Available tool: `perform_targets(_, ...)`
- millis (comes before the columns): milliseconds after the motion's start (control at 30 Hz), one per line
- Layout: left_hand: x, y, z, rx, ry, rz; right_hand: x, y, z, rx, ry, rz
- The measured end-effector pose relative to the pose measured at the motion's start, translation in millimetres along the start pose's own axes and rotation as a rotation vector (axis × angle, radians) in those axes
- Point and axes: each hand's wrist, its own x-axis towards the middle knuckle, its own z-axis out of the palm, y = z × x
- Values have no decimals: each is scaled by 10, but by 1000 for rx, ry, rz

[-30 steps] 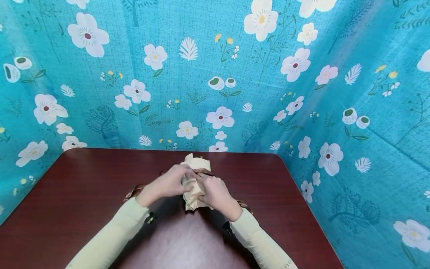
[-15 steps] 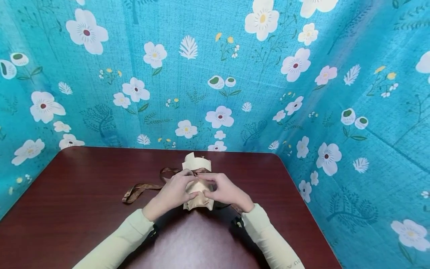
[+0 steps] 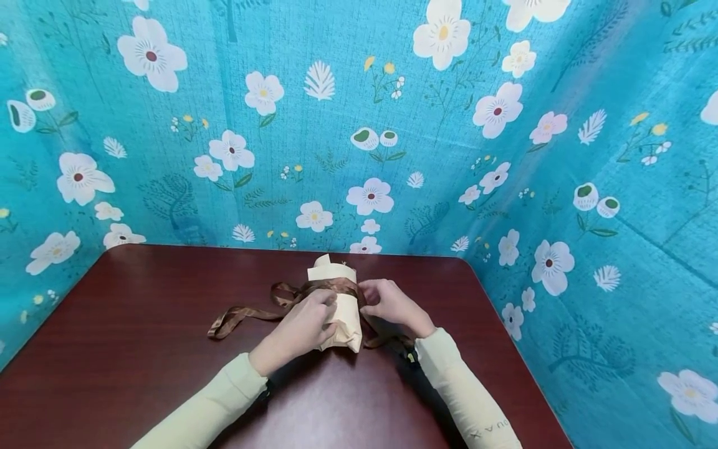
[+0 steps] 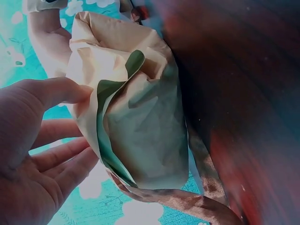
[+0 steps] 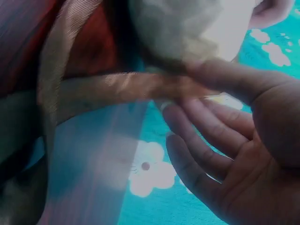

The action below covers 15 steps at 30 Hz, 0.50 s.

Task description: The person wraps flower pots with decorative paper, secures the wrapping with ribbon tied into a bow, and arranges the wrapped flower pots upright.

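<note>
A cream paper-wrapped package [image 3: 346, 313] lies on the table, with a brown satin ribbon [image 3: 341, 285] running across its top. My left hand [image 3: 300, 324] holds the package's left side; in the left wrist view its thumb presses the paper beside a folded flap with a green inner face [image 4: 107, 136]. At the right side, my right hand [image 3: 395, 305] pinches the ribbon close against the package. The right wrist view has this ribbon [image 5: 117, 89] passing between thumb and fingers.
One loose ribbon tail [image 3: 235, 317] curls over the dark red table [image 3: 157, 324] to the left. Another tail [image 3: 381, 340] lies under the right wrist. A blue flowered cloth [image 3: 336, 125] rises behind the table and along its right side.
My right hand has moved from the top of the package to its right side, baring the ribbon band. The left hand stays at the package's left, its fingers now farther from the right hand.
</note>
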Motion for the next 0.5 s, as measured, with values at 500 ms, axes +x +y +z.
perform_targets(500, 1, 43, 9, 21, 0, -37, -174, 457, -557, -38, 80, 69)
